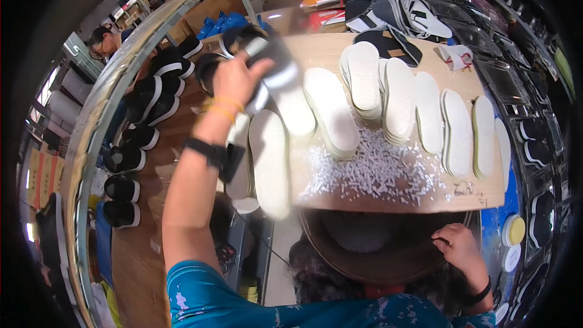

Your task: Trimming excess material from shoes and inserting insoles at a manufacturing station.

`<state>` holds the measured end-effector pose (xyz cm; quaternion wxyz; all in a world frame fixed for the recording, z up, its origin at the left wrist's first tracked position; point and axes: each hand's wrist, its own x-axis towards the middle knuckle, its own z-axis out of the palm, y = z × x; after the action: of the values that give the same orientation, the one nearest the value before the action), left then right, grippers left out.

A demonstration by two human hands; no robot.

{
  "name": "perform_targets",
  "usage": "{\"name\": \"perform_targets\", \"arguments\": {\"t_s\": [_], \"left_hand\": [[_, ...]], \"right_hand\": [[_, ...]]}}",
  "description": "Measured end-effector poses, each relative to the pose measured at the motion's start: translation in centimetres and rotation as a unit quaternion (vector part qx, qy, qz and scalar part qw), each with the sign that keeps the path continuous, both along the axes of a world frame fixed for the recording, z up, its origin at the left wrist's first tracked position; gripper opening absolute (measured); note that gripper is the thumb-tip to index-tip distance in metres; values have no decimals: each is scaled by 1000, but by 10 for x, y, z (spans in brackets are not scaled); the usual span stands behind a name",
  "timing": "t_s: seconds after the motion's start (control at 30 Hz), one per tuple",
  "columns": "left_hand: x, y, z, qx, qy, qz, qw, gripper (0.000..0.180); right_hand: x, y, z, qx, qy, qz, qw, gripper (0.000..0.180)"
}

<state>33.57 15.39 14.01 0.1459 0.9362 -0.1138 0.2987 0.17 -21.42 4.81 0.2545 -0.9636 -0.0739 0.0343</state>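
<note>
My left hand [235,84] reaches over the far left of the board, closed on a dark shoe [276,64] with a white sole, smeared by motion. Another dark shoe [207,71] shows beside the same hand; whether I hold it too, I cannot tell. Stacks of off-white insoles [331,112] lie in a row across the pale board [291,191], with one stack [269,161] just below my left wrist. My right hand [458,246] is curled below the board's near edge, fingers pinched; anything inside them is too small to make out.
Small white bits [376,170] are scattered on the board. A round dark basin [376,264] sits beneath its near edge. Black shoes [124,158] line a rack on the left, with a person [108,41] beyond. Grey and white shoe pieces [407,15] are piled at the far right.
</note>
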Motion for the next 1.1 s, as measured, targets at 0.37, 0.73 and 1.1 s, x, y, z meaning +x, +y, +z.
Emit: {"name": "perform_targets", "arguments": {"t_s": [0.37,0.73,1.1], "left_hand": [[93,0,-62,69,-14,-177,982,38],[-298,-137,-149,-64,349,-437,826,15],[-322,-129,-199,152,384,-368,833,17]], "right_hand": [[44,-18,-6,-17,36,70,997,16],[19,-311,14,-54,-75,-454,886,35],[198,-512,-61,-205,-93,-446,866,30]]}}
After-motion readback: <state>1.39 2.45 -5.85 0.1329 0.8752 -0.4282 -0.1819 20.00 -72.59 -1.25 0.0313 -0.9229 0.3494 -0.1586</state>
